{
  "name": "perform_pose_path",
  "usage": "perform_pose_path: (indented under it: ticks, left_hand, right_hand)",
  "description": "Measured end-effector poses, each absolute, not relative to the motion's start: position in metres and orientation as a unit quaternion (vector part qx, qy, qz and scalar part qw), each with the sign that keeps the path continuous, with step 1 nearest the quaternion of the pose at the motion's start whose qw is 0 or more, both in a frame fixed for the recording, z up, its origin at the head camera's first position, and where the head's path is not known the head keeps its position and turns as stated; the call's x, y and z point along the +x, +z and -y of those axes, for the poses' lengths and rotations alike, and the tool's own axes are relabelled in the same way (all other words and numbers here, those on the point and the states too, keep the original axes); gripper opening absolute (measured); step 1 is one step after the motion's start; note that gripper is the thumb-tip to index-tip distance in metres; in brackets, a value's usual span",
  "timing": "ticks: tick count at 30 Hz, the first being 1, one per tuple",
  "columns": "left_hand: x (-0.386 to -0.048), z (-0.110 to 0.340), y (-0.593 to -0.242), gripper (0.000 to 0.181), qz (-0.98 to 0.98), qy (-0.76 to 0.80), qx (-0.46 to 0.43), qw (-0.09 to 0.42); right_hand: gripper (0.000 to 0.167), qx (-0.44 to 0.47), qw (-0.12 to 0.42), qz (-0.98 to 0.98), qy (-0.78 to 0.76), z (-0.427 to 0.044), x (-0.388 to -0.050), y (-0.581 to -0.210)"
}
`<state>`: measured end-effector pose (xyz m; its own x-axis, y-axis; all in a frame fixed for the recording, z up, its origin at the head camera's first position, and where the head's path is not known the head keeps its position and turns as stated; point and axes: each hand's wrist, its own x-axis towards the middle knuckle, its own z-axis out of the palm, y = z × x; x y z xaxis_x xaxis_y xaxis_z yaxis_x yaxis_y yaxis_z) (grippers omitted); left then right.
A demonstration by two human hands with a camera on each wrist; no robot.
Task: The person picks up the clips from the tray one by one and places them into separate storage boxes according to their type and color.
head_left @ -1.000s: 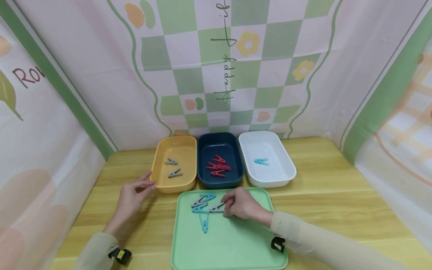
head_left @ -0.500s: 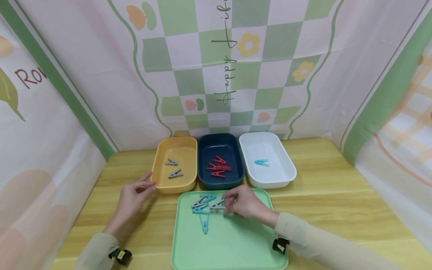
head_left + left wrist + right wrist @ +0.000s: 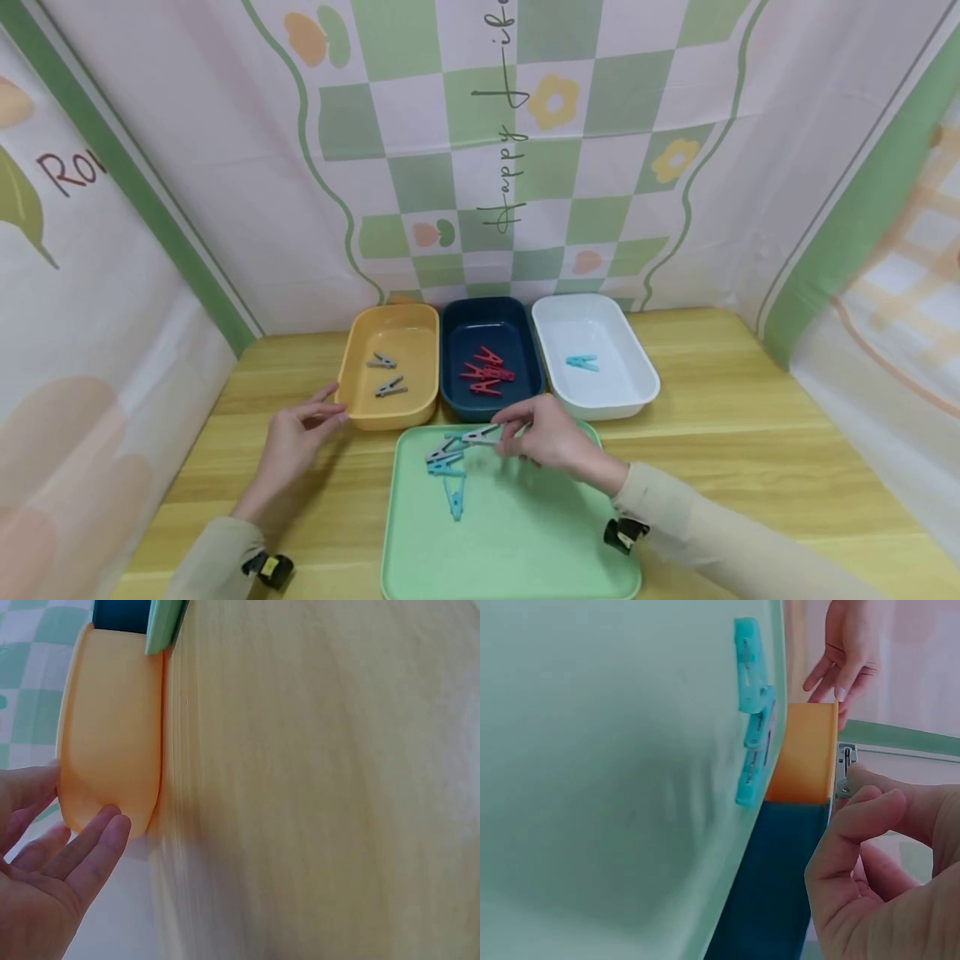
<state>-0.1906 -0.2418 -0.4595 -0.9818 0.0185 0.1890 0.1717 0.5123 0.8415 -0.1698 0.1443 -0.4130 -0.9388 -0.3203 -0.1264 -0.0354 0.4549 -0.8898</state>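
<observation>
My right hand pinches a grey clothespin by its end, above the far part of the green tray. The right wrist view shows that clothespin jutting past the thumb. Below lie another grey clothespin and a few light-blue ones, among them a blue clothespin nearest me. Extended fingers of my left hand touch the near left corner of the yellow bin, which contains two grey clothespins. In the left wrist view, fingertips rest against the bin's outer wall.
Right of the yellow bin stand a dark blue bin with several red clothespins and a white bin with one light-blue clothespin. A printed curtain hangs behind the wooden table.
My right hand has lifted the grey clothespin off the tray and carried it slightly away from me, toward the bins. The left hand stays at the yellow bin.
</observation>
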Motion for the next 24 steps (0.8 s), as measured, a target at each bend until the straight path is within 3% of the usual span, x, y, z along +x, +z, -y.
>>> perform_pose_path:
  ticks: [24]
  left_hand:
    - [-0.191, 0.242, -0.46, 0.02, 0.864, -0.492, -0.061, 0.085]
  right_hand:
    - [0.028, -0.102, 0.119, -0.843, -0.515, -0.117, -0.198, -0.387]
